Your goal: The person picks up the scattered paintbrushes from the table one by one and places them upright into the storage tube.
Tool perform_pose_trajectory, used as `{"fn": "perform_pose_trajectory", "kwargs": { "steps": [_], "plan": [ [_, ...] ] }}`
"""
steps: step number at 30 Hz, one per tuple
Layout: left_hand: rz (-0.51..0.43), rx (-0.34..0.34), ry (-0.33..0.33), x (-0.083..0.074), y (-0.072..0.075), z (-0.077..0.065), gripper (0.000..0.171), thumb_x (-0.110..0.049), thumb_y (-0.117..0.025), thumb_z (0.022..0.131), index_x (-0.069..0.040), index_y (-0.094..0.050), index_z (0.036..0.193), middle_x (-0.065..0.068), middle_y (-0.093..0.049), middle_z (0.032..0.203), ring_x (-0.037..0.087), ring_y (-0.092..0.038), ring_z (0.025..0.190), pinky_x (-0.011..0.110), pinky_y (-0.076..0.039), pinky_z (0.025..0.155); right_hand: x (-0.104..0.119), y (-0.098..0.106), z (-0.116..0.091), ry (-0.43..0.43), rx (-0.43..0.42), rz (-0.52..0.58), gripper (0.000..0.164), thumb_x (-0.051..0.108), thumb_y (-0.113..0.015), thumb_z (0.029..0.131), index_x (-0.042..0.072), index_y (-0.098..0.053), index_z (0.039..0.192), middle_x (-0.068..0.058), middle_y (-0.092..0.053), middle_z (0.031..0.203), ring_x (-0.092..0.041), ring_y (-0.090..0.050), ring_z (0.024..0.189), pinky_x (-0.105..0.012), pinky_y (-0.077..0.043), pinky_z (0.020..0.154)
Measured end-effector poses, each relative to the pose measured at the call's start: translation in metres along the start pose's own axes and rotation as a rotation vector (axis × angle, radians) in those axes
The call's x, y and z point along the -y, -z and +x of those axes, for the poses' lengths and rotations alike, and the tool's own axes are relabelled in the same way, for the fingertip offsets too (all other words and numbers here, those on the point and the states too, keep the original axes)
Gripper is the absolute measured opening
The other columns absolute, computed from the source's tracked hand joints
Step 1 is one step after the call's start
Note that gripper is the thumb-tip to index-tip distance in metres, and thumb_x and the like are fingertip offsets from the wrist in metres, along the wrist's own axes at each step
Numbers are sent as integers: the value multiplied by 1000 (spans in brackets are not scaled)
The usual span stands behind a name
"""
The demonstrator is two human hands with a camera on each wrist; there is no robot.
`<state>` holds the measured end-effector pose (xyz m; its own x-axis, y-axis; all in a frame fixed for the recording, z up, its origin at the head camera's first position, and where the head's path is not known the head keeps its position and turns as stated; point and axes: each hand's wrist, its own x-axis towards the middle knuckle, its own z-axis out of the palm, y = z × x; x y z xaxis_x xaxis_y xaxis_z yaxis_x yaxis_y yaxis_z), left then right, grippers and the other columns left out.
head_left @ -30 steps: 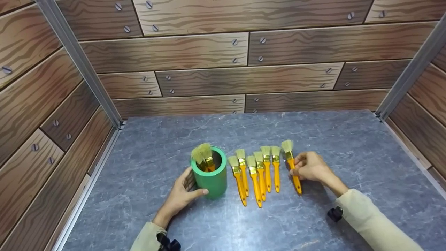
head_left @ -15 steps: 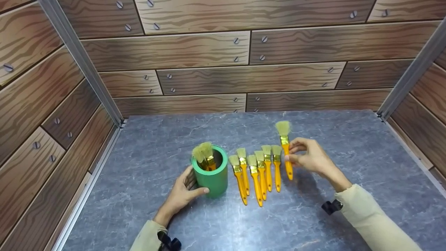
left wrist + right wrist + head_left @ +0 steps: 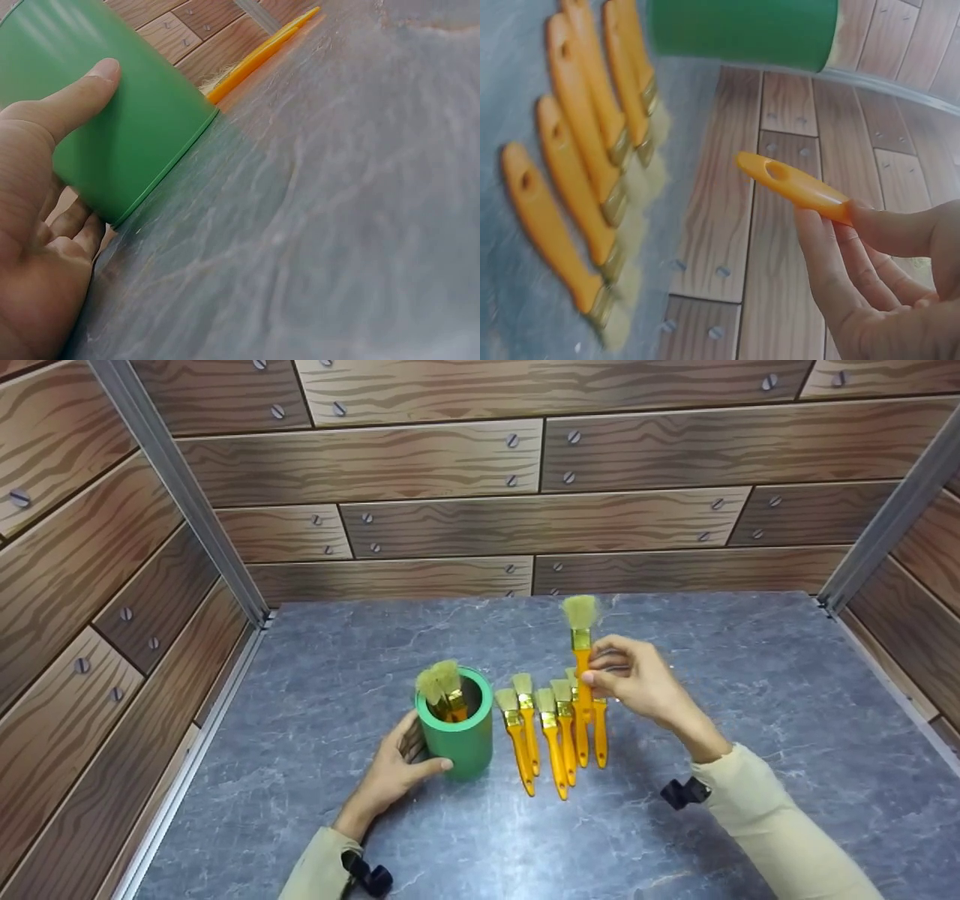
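Note:
A green cylindrical cup (image 3: 454, 742) stands upright on the table, with paintbrushes (image 3: 441, 684) inside, bristles up. My left hand (image 3: 394, 772) holds its left side, the thumb across the front and the other fingers partly hidden behind it. In my right hand (image 3: 637, 679) a paintbrush (image 3: 581, 639) is pinched by its orange handle, bristles up, raised above the table. In the right wrist view the handle's holed end (image 3: 780, 176) sticks out past the fingertips. Beneath it lies a row of several paintbrushes (image 3: 551, 735), partly covered by the held one.
The grey marbled table (image 3: 480, 847) is bounded by wood-patterned walls (image 3: 442, 525) at the back and both sides. Metal corner posts (image 3: 172, 472) rise at the back corners. The brush row lies just right of the cup.
My right hand has lifted the paintbrush off the table at the right and carried it leftward over the row. The left hand and the cup stay in place.

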<state>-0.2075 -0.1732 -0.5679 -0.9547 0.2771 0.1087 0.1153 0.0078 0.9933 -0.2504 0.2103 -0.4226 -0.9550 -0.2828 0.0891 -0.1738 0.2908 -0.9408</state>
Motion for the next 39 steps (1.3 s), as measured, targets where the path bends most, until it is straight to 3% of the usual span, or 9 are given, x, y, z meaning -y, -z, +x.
{"fn": "perform_pose_trajectory", "kwargs": {
  "steps": [19,39],
  "plan": [
    [7,11,3,2,1,0,106,-14,-89,89,-8,-21,171,16,-34,173,35,-30,162,47,-28,134,43,-45,18,137,-7,49,20,-5,-75,96,-6,-71,115,-22,-75,108,-29,-77,96,-37,-69,86],
    [5,3,-13,1,0,1,104,-12,-89,89,-8,-25,170,16,-37,172,34,-33,160,46,-29,133,72,-93,28,243,104,83,20,-1,-75,97,-4,-71,117,-21,-77,111,-33,-77,99,-38,-68,86]
  ]
}}
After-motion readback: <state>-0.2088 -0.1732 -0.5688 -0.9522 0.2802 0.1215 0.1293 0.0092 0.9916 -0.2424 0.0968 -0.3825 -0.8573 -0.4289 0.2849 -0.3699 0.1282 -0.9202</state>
